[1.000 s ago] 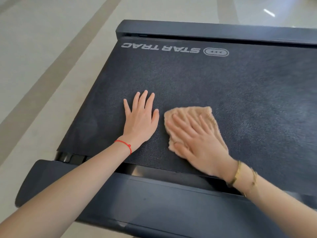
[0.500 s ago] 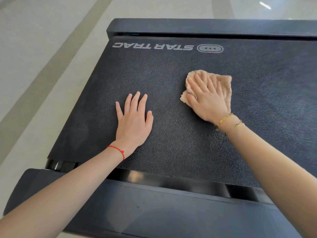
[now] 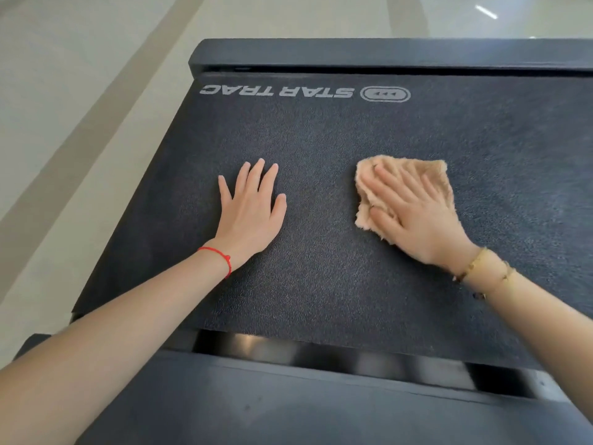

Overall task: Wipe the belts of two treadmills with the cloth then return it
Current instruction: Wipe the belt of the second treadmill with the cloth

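A dark textured treadmill belt with a grey STAR TRAC logo fills the middle of the view. My left hand lies flat on the belt with straight fingers, a red string round its wrist. My right hand presses a fluffy tan cloth flat against the belt, to the right of my left hand. Its fingers are spread over the cloth and blurred by motion. Gold bracelets sit on that wrist.
The treadmill's black side rail runs along the near edge, and another black rail borders the far edge. Pale tiled floor with darker stripes lies to the left and beyond.
My right hand slid the cloth away from me toward the logo, then back toward me and a little right. My left hand stayed flat on the belt.
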The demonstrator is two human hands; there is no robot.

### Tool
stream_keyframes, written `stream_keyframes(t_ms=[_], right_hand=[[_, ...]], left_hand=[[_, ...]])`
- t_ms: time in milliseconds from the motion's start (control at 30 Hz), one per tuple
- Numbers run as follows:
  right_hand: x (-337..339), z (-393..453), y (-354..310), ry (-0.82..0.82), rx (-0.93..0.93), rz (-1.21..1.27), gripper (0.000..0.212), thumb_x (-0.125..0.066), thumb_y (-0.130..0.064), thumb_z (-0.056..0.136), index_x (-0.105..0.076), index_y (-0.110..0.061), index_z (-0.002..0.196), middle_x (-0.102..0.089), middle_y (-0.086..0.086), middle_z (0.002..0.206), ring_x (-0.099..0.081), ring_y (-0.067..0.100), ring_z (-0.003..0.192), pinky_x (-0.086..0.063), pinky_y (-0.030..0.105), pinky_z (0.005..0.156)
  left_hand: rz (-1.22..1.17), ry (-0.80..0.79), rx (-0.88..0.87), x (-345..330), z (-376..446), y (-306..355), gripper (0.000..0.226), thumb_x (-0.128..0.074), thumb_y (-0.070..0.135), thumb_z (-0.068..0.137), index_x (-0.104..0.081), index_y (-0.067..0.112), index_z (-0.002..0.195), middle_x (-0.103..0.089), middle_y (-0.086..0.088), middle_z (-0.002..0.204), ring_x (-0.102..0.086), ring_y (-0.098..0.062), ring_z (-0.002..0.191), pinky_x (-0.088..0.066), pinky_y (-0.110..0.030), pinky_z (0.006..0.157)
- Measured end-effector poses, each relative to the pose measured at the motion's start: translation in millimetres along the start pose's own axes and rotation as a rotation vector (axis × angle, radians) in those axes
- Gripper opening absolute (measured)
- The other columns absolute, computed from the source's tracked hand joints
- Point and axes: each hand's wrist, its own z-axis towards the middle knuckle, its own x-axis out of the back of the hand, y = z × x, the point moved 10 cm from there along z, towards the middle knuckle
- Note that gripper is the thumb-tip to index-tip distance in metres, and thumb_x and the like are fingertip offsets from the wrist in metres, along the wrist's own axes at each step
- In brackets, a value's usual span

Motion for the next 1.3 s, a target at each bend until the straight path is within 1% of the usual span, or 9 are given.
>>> stream_keyframes(t_ms=[133,300,500,633,733,833,967,1100,1300], right_hand=[[15,58,54,0.07,-0.189,0.004,0.057,-0.027,-0.048,0.103,-0.013,-0.037,0.157,0.0,-0.01,0.166,0.006,0.017,0.153,0.007,0.043,0.123],[19,135,55,0.081,-0.256,0.034,0.057,-0.023,-0.047,0.102,-0.014,-0.035,0.157,0.0,-0.007,0.166,0.009,0.021,0.153,0.009,0.046,0.122],[8,221,-10,0.041,-0.152,0.023,0.058,-0.018,-0.044,0.103,-0.011,-0.03,0.159,0.0,-0.004,0.167,0.008,0.024,0.153,0.01,0.048,0.122],[-5,247,-80,-0.013,0.021,0.012,0.056,-0.015,-0.043,0.105,-0.009,-0.027,0.159,0.001,-0.001,0.167,0.007,0.025,0.153,0.009,0.047,0.122],[-17,237,-127,-0.062,0.185,0.019,0.055,-0.016,-0.042,0.106,-0.009,-0.028,0.159,0.0,-0.001,0.167,0.003,0.024,0.153,0.006,0.047,0.121],[-19,214,-131,-0.069,0.278,0.042,0.055,-0.022,-0.043,0.106,-0.012,-0.03,0.159,-0.004,-0.005,0.167,0.003,0.021,0.153,0.009,0.042,0.121],[-2,195,-59,-0.013,0.156,-0.064,0.059,-0.02,-0.051,0.104,-0.011,-0.032,0.158,-0.003,-0.009,0.166,-0.003,0.021,0.153,0.006,0.044,0.12],[13,164,34,-0.008,-0.096,-0.042,0.059,-0.017,-0.054,0.103,-0.006,-0.036,0.158,0.005,-0.009,0.166,0.007,0.018,0.153,0.008,0.046,0.123],[3,68,8,-0.003,0.002,0.011,0.055,-0.02,-0.048,0.104,-0.005,-0.04,0.157,0.005,-0.012,0.165,0.015,0.016,0.152,0.014,0.041,0.122]], left_hand=[[0.007,0.012,0.022,-6,17,9,0.058,-0.029,0.039,0.102,-0.015,0.022,0.157,-0.011,-0.002,0.165,-0.003,-0.024,0.152,-0.002,-0.063,0.119],[0.046,0.057,0.031,-10,19,7,0.061,-0.023,0.041,0.1,-0.014,0.023,0.157,-0.012,-0.003,0.165,-0.004,-0.025,0.152,-0.003,-0.064,0.118],[0.069,0.075,0.039,-8,19,8,0.066,-0.012,0.044,0.094,-0.014,0.024,0.157,-0.012,-0.002,0.165,-0.005,-0.024,0.152,-0.006,-0.065,0.118],[0.074,0.089,0.032,-6,19,9,0.067,-0.011,0.044,0.093,-0.017,0.024,0.156,-0.015,-0.002,0.164,-0.006,-0.023,0.152,-0.007,-0.064,0.118],[0.071,0.091,0.028,-7,20,9,0.061,-0.022,0.041,0.096,-0.023,0.022,0.154,-0.018,-0.003,0.163,-0.009,-0.024,0.151,-0.007,-0.063,0.118],[0.059,0.095,0.024,-6,19,8,0.057,-0.027,0.039,0.098,-0.027,0.022,0.152,-0.021,-0.002,0.161,-0.01,-0.024,0.151,-0.008,-0.063,0.118],[0.034,0.088,0.023,-6,19,9,0.059,-0.026,0.04,0.097,-0.023,0.024,0.154,-0.018,0.002,0.162,-0.008,-0.022,0.151,-0.006,-0.063,0.118],[0.011,0.089,0.031,-5,18,9,0.058,-0.029,0.039,0.099,-0.022,0.025,0.155,-0.018,0.001,0.163,-0.008,-0.023,0.152,-0.005,-0.063,0.119],[0.015,0.089,0.036,-4,18,11,0.057,-0.031,0.038,0.1,-0.022,0.024,0.155,-0.018,0.001,0.163,-0.008,-0.023,0.152,-0.005,-0.064,0.118]])
